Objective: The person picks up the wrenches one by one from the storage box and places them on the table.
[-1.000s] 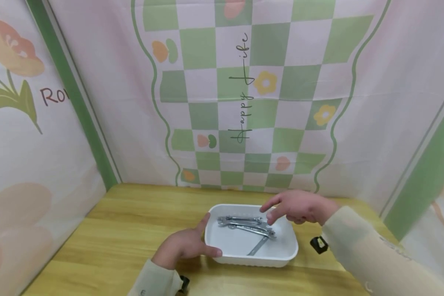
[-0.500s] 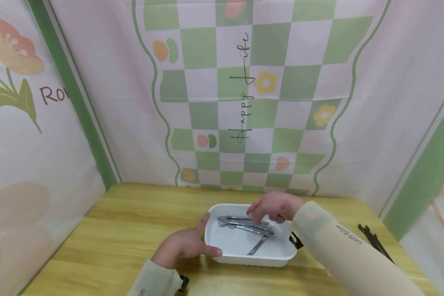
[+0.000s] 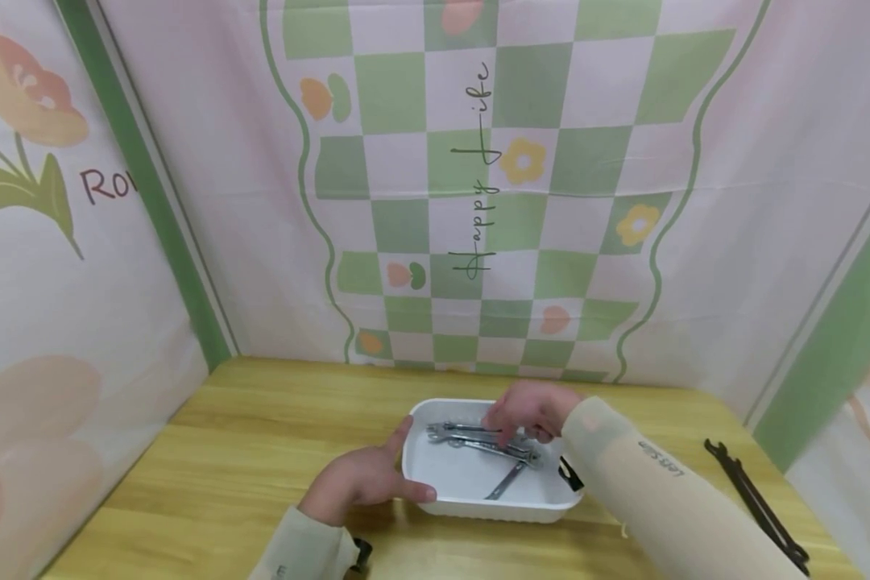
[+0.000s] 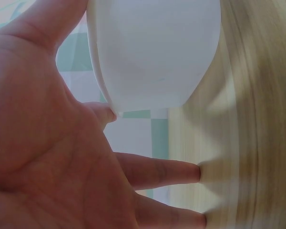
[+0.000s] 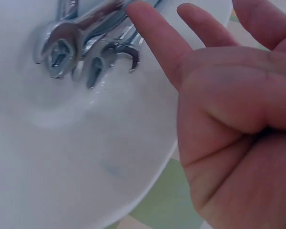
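- Left hand (image 3: 370,477): at the left end of the white tray, fingers spread and straight rather than clenched. Thumb on the near part of the rim, a forefinger on the far part. In the left wrist view two more fingers point, straight, at the tabletop below the tray; whether their tips touch it, cannot tell.
- Right hand (image 3: 529,409): over the tray's far right part, fingers angled down into the wrenches. Right wrist view: one fingertip at a wrench shank, the next fingers well apart from it. Cannot tell whether anything is pinched.
- Wrenches (image 3: 478,445): several, silvery, piled lengthwise across the middle and far half of the tray floor, overlapping. Open-ended heads (image 5: 59,50) show close up. Exact count unclear under the hand.
- Lone wrench (image 3: 506,481): slants from the pile's right end toward the near wall, inside the tray.
- White tray (image 3: 453,477): rounded corners, low walls, flat on the table.
- Sleeves: left cuff (image 3: 308,548) and right sleeve (image 3: 660,483) cream, dark lettering on both; black wrist device (image 3: 570,474) by the right cuff.
- Dark tool (image 3: 757,506): well right of the tray, forked head away from the person. One piece or two together, cannot tell.
- Table (image 3: 275,435): yellowish wood grain.
- Backdrop cloth (image 3: 464,217): green-and-white checks, flowers, "Happy Life" running sideways.
- Left panel (image 3: 29,298): pale, large tulip-like print.
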Demonstrator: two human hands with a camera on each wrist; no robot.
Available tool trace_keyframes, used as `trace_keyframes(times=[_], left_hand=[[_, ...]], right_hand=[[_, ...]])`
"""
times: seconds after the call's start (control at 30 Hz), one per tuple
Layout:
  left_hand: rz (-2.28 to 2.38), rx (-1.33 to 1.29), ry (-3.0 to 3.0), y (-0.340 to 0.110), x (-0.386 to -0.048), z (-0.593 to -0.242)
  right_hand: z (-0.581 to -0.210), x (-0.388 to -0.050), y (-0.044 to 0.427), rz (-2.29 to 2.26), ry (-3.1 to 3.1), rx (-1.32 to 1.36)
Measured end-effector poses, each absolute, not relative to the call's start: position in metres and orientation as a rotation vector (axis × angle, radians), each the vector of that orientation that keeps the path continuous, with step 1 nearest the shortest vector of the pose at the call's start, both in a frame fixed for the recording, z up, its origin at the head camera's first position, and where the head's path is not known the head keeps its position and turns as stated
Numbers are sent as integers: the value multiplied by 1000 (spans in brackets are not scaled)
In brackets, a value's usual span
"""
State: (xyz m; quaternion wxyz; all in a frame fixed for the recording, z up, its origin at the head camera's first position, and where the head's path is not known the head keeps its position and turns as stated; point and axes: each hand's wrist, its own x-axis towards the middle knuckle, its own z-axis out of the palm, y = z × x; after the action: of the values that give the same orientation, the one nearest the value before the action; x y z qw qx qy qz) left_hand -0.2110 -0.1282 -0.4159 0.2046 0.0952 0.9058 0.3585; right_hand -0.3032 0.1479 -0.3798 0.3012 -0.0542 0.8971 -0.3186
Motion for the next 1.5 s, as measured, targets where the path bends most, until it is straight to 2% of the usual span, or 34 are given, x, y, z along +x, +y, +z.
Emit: trace_keyframes(times=[0.27,0.73,1.5], left_hand=[[987,284,2537,-129,-211,-415],[961,274,2533,-129,-212,-416],[964,315,2535,-129,-212,-416]], right_hand=[[-385,-303,148,-846,2399,-144],[-391,-297,130,-603,2496,-402],[-405,-290,117,-544,2590,-431]])
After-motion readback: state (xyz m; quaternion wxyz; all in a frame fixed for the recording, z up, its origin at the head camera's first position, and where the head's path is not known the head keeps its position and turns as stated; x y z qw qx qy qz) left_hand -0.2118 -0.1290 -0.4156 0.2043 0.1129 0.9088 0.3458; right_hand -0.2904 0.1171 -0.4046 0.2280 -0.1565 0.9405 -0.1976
